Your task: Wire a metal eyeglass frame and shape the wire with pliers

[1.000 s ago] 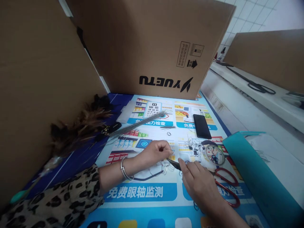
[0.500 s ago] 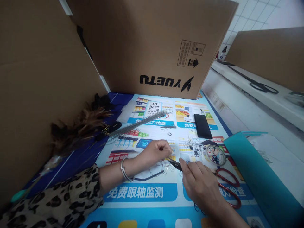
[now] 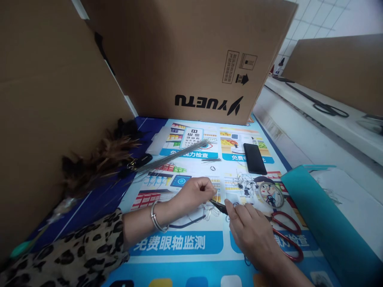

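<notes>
In the middle of the table, my left hand (image 3: 199,195) is closed in a pinch, with a thin wire (image 3: 216,194) at its fingertips. My right hand (image 3: 251,231) wraps round a pair of dark pliers (image 3: 220,207); the palm hides their handles. The pliers' jaws point left and meet the work just below my left fingertips. What exactly lies between the jaws is too small to make out. Beneath both hands are loose bent wire pieces (image 3: 211,215). Scissors with red handles (image 3: 289,241) lie partly under my right hand.
A bundle of straight wires (image 3: 179,153) lies beyond my left hand, near brown feathers (image 3: 98,159). Further right are a black phone (image 3: 255,158), a round clear dish (image 3: 271,195), tangled dark wire (image 3: 243,184) and a teal box (image 3: 326,223). Tall cardboard (image 3: 191,56) stands at the back.
Almost nothing differs. The pliers and both hands keep their places at the wire, with only a slight shift of the whole view.
</notes>
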Demonstrator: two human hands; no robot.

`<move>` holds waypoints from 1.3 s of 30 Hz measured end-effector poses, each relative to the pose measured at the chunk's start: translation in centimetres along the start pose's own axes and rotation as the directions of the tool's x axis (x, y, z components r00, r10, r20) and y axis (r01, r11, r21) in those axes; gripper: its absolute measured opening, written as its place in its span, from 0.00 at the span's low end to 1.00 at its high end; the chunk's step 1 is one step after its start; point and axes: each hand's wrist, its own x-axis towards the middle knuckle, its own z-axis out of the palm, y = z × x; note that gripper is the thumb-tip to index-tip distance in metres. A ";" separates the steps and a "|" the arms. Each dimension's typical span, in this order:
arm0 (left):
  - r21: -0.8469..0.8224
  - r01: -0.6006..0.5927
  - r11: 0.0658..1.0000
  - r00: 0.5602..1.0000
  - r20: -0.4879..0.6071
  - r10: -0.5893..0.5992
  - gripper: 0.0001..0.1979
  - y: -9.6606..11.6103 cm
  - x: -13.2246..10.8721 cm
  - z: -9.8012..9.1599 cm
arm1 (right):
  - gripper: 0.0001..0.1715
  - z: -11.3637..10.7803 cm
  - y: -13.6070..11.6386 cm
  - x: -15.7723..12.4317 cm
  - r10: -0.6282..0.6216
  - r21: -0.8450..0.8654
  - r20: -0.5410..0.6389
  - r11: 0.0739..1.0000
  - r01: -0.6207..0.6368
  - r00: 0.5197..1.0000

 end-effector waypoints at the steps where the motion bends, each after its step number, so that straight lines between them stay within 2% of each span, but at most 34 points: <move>1: 0.000 0.003 1.000 1.000 0.000 -0.003 0.09 0.0 0.0 0.0 | 0.27 0.0 0.0 0.0 -0.001 -0.003 0.001 1.000 0.001 1.000; 13: -0.022 -0.004 1.000 0.999 0.044 0.005 0.11 0.0 0.0 -0.1 | 0.27 0.5 0.1 -0.2 0.008 0.000 -0.002 1.000 -0.008 1.000; 24: 0.035 -0.088 0.995 0.991 0.099 0.084 0.08 0.1 0.1 -0.6 | 0.22 0.2 -0.3 0.1 0.074 0.092 -0.043 0.993 -0.070 0.996; 29: 0.103 -0.172 0.980 0.980 0.118 0.159 0.09 0.5 -0.1 -0.8 | 0.22 0.2 -0.4 0.2 0.113 0.155 -0.049 0.982 -0.104 0.992; 34: 0.210 -0.307 0.928 0.946 0.177 0.273 0.09 0.8 -0.2 -1.0 | 0.20 0.1 -0.4 0.3 0.147 0.229 -0.072 0.965 -0.127 0.987; 39: 0.287 -0.391 0.874 0.917 0.197 0.345 0.09 1.1 -0.3 -1.2 | 0.20 0.2 -0.2 0.2 0.169 0.308 -0.035 0.939 -0.150 0.985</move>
